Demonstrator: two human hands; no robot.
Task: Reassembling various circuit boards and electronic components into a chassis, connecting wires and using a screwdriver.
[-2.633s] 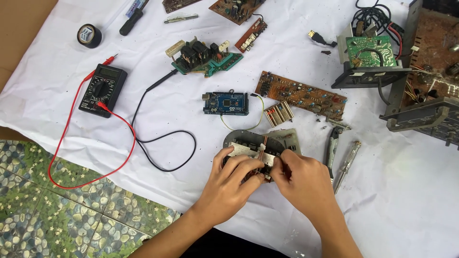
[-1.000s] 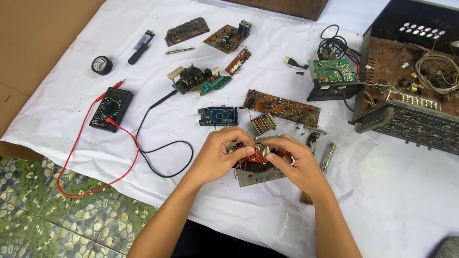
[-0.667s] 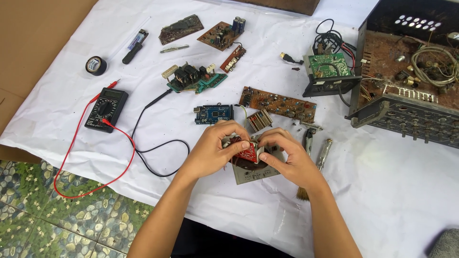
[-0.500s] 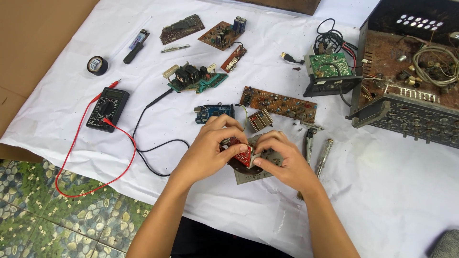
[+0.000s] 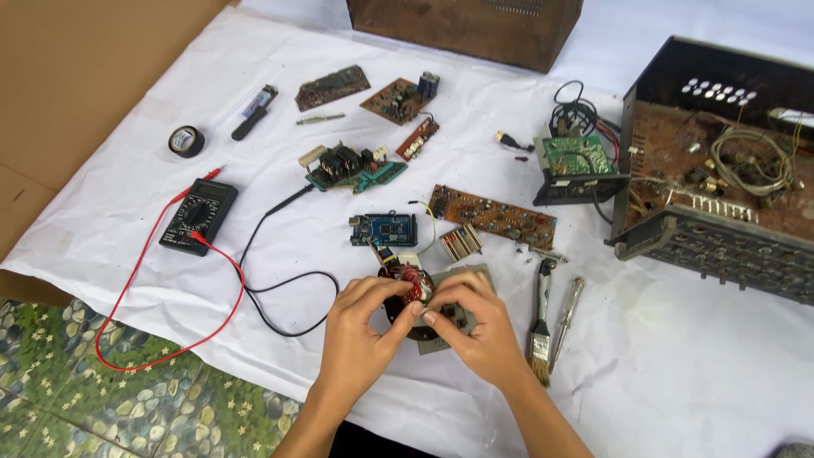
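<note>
Both of my hands grip a small round transformer-like part (image 5: pixel 409 284) with reddish copper windings and a dark body, held just above a grey plate (image 5: pixel 471 276) on the white cloth. My left hand (image 5: pixel 366 332) cups its left and lower side. My right hand (image 5: pixel 471 326) pinches it from the right, fingertips meeting my left thumb. Much of the part is hidden by my fingers.
On the white cloth (image 5: pixel 153 280) lie a black multimeter (image 5: pixel 198 215) with red and black leads, a blue board (image 5: pixel 382 229), a brown circuit board (image 5: pixel 492 217), a brush (image 5: pixel 540 321), a screwdriver (image 5: pixel 567 315), tape roll (image 5: pixel 186 141), and an open rusty chassis (image 5: pixel 721 203) at right.
My hands have drawn closer together around the wound part and turned it. The view has shifted, so the items sit lower in the picture than 2.6 s ago.
</note>
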